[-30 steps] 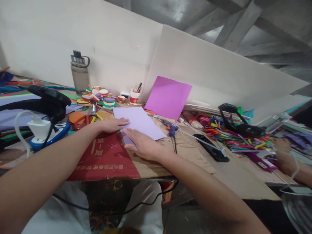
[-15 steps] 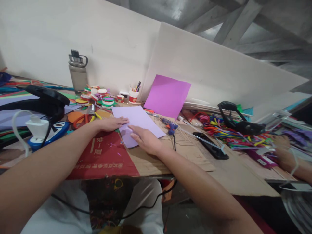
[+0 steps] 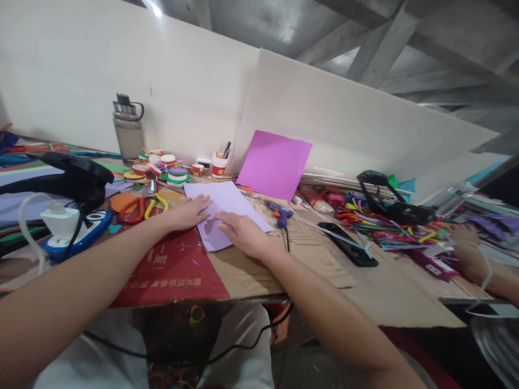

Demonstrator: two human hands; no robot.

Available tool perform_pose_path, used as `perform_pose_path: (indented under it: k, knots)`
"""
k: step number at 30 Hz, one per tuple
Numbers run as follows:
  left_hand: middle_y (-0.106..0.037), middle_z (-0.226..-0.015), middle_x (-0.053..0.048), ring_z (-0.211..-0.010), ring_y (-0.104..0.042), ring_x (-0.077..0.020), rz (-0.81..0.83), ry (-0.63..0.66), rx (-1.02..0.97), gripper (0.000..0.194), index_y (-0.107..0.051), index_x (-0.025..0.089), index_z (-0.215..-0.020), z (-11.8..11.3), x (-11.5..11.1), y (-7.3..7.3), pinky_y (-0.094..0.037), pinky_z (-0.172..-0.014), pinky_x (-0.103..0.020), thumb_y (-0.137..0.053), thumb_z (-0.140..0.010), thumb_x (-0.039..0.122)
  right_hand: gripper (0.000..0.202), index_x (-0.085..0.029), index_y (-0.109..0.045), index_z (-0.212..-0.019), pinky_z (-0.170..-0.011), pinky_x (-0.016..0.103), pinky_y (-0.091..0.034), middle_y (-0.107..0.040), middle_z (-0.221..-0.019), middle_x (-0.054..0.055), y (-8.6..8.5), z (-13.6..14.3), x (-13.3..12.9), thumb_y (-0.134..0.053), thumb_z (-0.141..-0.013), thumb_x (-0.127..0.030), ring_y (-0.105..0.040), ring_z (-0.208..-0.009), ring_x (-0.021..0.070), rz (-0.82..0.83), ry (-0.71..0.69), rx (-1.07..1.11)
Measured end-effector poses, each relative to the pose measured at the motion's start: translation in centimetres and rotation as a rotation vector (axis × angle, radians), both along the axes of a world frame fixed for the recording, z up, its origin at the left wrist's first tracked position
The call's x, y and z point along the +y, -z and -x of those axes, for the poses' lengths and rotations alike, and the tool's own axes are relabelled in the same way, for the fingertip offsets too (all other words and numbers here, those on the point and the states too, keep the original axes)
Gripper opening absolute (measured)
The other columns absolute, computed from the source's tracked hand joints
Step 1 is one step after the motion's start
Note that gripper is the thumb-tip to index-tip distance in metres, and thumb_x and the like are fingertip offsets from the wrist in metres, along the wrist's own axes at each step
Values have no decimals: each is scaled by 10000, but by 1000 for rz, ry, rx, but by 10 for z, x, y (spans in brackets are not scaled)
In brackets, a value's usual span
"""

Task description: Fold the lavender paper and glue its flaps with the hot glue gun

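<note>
A lavender sheet of paper (image 3: 231,200) lies flat on the cardboard-covered table in front of me. On its left side rests my left hand (image 3: 192,212), fingers stretched out over the edge. My right hand (image 3: 241,232) lies on the lower right part of the sheet, its fingers extended and nothing gripped. Just right of the paper is a blue glue gun (image 3: 284,216) with an orange part and a black cord. Scissors with red and yellow handles (image 3: 155,206) lie beyond my left wrist. A brighter purple sheet (image 3: 275,162) leans against the white board behind.
A water bottle (image 3: 128,132), small paper-cup pieces (image 3: 177,175) and a pen cup (image 3: 219,166) stand at the back. A blue power strip (image 3: 77,237) is at left. To the right are a black phone (image 3: 348,246), colourful pipe cleaners (image 3: 373,221) and another person's hand (image 3: 464,240).
The view has shifted slightly, so the scene sits a little lower and further left. Both hands stay on the lavender sheet, almost unmoved.
</note>
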State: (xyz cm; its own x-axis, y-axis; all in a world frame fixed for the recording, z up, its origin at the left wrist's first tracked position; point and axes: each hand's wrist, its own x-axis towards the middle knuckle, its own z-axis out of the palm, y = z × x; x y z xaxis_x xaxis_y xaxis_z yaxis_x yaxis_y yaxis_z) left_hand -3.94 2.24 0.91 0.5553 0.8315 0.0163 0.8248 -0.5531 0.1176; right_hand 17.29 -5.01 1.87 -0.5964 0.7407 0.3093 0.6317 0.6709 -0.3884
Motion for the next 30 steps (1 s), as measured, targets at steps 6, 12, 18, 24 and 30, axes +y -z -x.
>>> perform_pose_path:
  k: [6,12,18,24,30]
  knots:
    - [-127,-1543,-135,-1427,-75,-274,71,24,91,729,-195,101,-1478,-15,-16,1,-119,-1124,-472,-247,-909,555,462,-93,-500,-1294,-1097,395,-301,-446,-1396,178,13,-13,16,-458,-921,-363,-382,-1325,243,17,188,-123]
    - [-113,-1543,-133,-1424,-95,-269,145,57,120,736,-181,139,-1484,-10,-15,-6,-114,-1124,-464,-292,-894,565,442,-113,-495,-1279,-1099,386,-294,-419,-1417,173,16,-16,17,-442,-928,-377,-359,-1340,236,60,116,-227]
    - [-92,-1552,-99,-1426,-75,-282,203,108,140,792,-169,174,-1490,5,-10,-14,-110,-1127,-453,-327,-861,627,403,-118,-521,-1246,-1072,357,-319,-467,-1384,160,9,-16,17,-414,-940,-359,-402,-1312,231,53,106,-249]
    - [-239,-1526,-99,-1421,-110,-290,67,26,61,777,-322,190,-1442,3,-6,-17,-80,-1127,-490,-383,-828,661,421,-58,-542,-1204,-1041,378,-348,-495,-1338,209,8,-16,19,-407,-942,-357,-455,-1262,276,41,85,-234]
    - [-162,-1544,-115,-1422,-72,-309,72,8,99,745,-224,165,-1478,-11,-8,-4,-90,-1118,-505,-247,-888,621,438,-73,-534,-1218,-1062,365,-330,-481,-1356,200,15,-16,21,-427,-929,-386,-410,-1301,269,-3,89,-248]
